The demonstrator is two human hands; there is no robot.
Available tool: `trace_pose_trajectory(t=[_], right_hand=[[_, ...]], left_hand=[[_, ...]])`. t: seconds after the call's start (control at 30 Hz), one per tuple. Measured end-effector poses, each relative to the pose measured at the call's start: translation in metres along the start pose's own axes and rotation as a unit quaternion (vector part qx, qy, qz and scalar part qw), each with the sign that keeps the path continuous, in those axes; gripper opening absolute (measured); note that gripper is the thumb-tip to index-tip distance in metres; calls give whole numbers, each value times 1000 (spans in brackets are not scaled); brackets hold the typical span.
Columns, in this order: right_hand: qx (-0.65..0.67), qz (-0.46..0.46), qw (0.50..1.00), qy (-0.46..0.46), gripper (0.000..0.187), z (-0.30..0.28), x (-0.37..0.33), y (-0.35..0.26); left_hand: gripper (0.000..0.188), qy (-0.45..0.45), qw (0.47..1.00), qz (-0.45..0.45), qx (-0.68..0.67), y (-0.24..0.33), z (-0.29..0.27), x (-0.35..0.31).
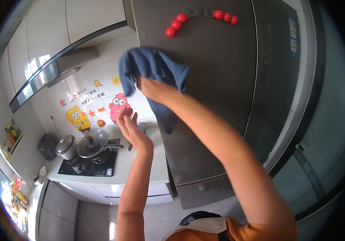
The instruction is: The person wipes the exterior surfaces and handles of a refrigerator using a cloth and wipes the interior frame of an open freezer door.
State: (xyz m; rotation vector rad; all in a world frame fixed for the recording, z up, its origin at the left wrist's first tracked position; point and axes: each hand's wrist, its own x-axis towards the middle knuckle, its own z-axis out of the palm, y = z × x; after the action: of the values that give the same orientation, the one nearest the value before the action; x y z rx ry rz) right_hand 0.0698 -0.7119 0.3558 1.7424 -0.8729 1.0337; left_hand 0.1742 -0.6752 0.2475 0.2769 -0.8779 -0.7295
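Note:
My right hand [152,88] reaches up and across to the upper left edge of a dark grey refrigerator [212,72]. It holds a blue cloth [152,62], which lies bunched over the fingers and hides them. One end of the cloth hangs down along the refrigerator's edge. Lower and to the left, my left hand [134,130] is raised in front of the counter, open and holding nothing, with its fingers slightly bent. Red bead strings [176,25] are fixed to the upper part of the refrigerator door.
Left of the refrigerator, a counter [148,170] carries a black gas stove [86,168] with a lidded pan [94,146] and a lidded pot [66,148]. Above is a range hood [72,60]. Cartoon stickers [77,118] cover the tiles. A glass door [321,132] stands at right.

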Motion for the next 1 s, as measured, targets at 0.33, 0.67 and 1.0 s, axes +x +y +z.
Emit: trace_pose_trajectory(t=[0.33,0.67,1.0], right_hand=[[-24,19,1000,3,64,-74,-50,67],[-62,27,990,127,59,-82,-35,106],[-141,138,967,160,46,-125,-80,138]], left_hand=[[29,-84,975,147,147,11,-9,1],[26,-141,948,210,193,7,12,5],[28,-204,824,432,303,-28,32,3]])
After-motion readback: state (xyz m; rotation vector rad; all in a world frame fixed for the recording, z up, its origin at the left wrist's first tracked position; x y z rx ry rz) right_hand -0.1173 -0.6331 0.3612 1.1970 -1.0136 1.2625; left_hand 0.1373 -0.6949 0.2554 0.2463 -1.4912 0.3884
